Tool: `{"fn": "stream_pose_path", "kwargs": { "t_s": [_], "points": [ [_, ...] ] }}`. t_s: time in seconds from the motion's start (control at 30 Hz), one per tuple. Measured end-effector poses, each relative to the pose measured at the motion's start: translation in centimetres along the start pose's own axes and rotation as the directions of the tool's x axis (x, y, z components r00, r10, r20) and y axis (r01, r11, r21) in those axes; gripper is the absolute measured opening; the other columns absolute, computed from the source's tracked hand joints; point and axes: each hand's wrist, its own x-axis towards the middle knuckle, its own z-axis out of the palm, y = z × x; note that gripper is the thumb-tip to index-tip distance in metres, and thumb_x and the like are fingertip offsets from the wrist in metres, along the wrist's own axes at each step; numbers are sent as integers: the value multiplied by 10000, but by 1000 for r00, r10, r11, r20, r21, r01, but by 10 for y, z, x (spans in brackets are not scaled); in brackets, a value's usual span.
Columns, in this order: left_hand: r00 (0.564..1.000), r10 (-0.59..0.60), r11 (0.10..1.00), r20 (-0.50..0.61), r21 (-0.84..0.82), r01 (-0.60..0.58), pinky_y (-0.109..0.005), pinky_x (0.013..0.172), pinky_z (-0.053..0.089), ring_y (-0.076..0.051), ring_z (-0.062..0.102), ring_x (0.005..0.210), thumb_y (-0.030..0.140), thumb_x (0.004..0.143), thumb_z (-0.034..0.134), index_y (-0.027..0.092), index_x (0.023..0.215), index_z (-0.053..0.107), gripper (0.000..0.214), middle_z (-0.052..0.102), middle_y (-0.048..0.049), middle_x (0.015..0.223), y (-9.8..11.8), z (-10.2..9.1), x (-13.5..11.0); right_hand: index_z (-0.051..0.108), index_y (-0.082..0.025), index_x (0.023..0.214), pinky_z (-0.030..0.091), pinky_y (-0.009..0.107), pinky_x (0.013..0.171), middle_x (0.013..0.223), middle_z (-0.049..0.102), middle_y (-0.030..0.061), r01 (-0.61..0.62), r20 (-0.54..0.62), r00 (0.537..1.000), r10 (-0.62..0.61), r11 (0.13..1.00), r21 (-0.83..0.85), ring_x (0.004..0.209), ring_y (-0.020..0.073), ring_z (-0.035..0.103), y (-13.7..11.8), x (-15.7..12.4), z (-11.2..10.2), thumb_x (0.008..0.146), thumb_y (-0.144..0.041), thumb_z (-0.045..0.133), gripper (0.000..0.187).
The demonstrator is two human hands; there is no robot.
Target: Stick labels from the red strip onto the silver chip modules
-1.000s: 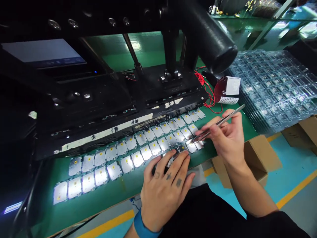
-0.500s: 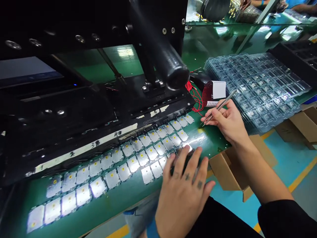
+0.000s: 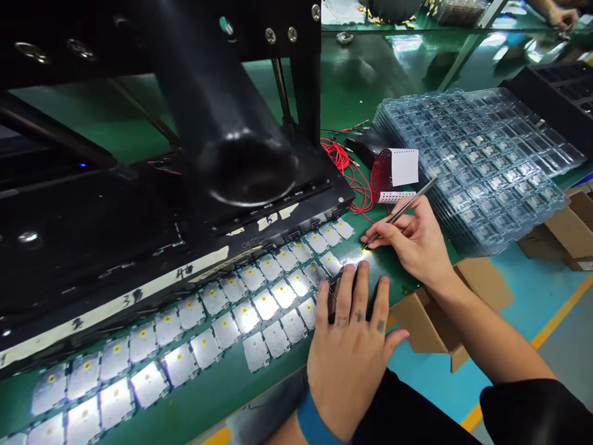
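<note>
My right hand pinches metal tweezers, whose tips point down-left at the green mat just right of the rows of small silver square modules with yellow dots. My left hand lies flat with fingers stretched over the right end of the nearest rows, covering a few modules. A blue band circles that wrist.
A black machine with a thick black cylinder overhangs the mat behind the modules. Red wires and a red-and-white roll lie to its right. Stacked clear trays stand at right, cardboard boxes below.
My right hand drew the tweezers away from the modules to the right. My left hand slid right along the near rows. The view shifted right.
</note>
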Motion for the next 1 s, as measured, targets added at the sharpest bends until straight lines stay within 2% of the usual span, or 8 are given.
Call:
{"fn": "stream_pose_path", "kwargs": {
  "t_s": [0.63,1.0],
  "points": [
    [1000,8,1000,28,-29,-7,-533,1206,101,-320,377,1431,704,874,575,261,1451,516,730,500,-117,1534,0,0,1,399,-267,978,667,296,639,786,735,-20,16,-9,1000,-16,996,-85,765,175,770,2,-1,0,913,-298,696,306],
    [999,4,1000,33,-15,-4,-540,1177,182,-327,388,1419,712,865,584,260,1452,517,745,501,-120,1532,0,-2,1,416,-269,962,672,344,633,777,720,-15,-4,-30,1000,0,993,-118,747,195,767,-1,-3,3,898,-323,703,299]
  ]
}}
